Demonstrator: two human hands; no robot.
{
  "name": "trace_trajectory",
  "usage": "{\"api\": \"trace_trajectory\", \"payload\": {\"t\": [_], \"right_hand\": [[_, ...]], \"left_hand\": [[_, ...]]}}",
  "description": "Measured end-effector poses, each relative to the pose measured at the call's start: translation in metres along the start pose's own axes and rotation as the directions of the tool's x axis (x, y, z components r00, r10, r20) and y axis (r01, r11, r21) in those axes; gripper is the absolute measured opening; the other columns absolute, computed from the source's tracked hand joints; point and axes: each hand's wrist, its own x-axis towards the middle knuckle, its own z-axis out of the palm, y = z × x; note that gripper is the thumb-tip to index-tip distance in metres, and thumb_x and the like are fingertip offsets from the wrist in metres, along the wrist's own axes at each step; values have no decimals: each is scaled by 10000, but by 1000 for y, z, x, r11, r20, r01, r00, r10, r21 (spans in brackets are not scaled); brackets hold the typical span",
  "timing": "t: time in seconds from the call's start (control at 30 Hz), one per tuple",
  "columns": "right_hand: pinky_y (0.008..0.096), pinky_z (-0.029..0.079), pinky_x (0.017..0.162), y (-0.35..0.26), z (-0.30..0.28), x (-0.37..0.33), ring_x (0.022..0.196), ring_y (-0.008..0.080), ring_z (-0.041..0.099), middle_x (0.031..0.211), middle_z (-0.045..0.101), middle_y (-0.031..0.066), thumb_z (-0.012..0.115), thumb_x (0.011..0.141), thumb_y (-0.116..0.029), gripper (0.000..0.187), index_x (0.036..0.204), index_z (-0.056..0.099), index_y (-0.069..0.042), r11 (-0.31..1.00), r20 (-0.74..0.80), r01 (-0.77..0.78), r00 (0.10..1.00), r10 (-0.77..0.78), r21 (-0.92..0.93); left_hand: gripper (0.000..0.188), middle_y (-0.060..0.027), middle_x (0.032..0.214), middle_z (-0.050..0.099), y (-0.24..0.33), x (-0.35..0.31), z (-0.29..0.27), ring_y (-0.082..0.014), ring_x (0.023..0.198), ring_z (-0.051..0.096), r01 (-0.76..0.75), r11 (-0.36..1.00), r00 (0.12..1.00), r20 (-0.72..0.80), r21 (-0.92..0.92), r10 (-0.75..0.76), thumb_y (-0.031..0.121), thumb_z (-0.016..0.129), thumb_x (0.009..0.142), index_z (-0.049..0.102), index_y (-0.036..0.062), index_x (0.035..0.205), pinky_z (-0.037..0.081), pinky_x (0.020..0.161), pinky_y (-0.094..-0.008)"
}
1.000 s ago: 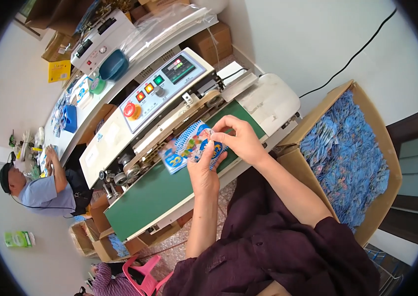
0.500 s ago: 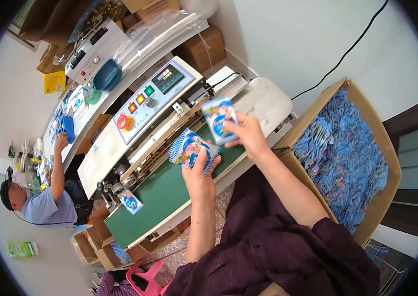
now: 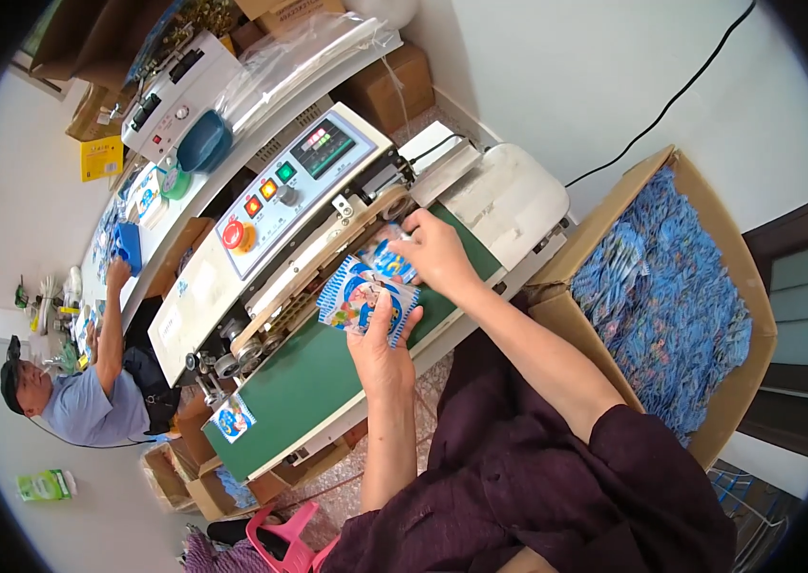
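My left hand (image 3: 383, 349) is closed on a small fan of blue-and-white printed sachets (image 3: 366, 294), held over the green conveyor belt (image 3: 304, 406) of a band sealing machine. My right hand (image 3: 437, 256) pinches another blue-and-white sachet (image 3: 385, 256) by its right side. That sachet's far edge lies against the machine's brown sealing band (image 3: 380, 205), and its near part is overlapped by the sachets in my left hand. At the belt's left end lies a single sachet (image 3: 233, 418), apart from both hands.
The sealer's control panel (image 3: 299, 172) has lit buttons and a red knob. A large cardboard box (image 3: 757, 329) full of blue sachets stands at the right. Across the machine, a person (image 3: 94, 396) in a cap works at a long white table. A pink chair (image 3: 299, 544) stands below.
My right hand has moved left with its sachet, bringing it to the sealing band. The loose sachet has travelled along the belt to its left end. My left hand has hardly moved.
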Motion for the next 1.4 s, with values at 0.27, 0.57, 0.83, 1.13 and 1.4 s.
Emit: {"api": "trace_trajectory", "payload": {"t": [0.27, 0.57, 0.83, 1.13, 1.4], "right_hand": [[252, 431, 575, -15, -19, -31, 633, 76, 521, 683, 580, 15, 622, 806, -77, 95, 777, 593, 10, 961, 171, 176, 962, -214, 213], [214, 409, 596, 2, -26, -25, 652, 57, 494, 705, 559, -4, 596, 826, -32, 86, 758, 568, 12, 959, -39, 179, 984, -175, 218], [238, 456, 786, 10, -38, -17, 876, 81, 573, 866, 626, 37, 551, 895, -96, 99, 923, 572, -3, 610, 240, -242, 967, 87, 755], [241, 462, 419, 19, -59, 14, 530, 133, 611, 749, 645, 95, 590, 829, -106, 194, 955, 603, 41, 799, 194, -355, 935, 298, 485], [223, 365, 337, 23, -34, 33, 415, 87, 509, 617, 605, 55, 616, 781, -118, 132, 790, 619, 13, 876, 312, -382, 905, 289, 296]], "left_hand": [[309, -69, 1054, 614, -3, 7, -7, -178, 903, 625, 79, 996, 990, 122, -50, -72, 203, 592, 888, 520, 47, 1145, 574, 673, -343], [294, -70, 1068, 604, -20, 22, 7, -188, 911, 627, 106, 994, 980, 172, 1, -105, 186, 541, 913, 499, 53, 1172, 583, 687, -362], [266, -59, 1028, 621, -27, 25, 17, -178, 877, 635, 61, 998, 986, 155, 20, -63, 206, 576, 906, 522, 59, 1122, 584, 662, -342], [259, -37, 1012, 605, -27, 20, 21, -148, 848, 625, 80, 997, 995, 58, 19, -81, 200, 587, 903, 522, 66, 1115, 575, 636, -319], [252, -42, 984, 618, -22, 15, 17, -152, 833, 629, 51, 999, 997, 57, -11, -51, 196, 593, 897, 525, 67, 1103, 579, 635, -321]]}}
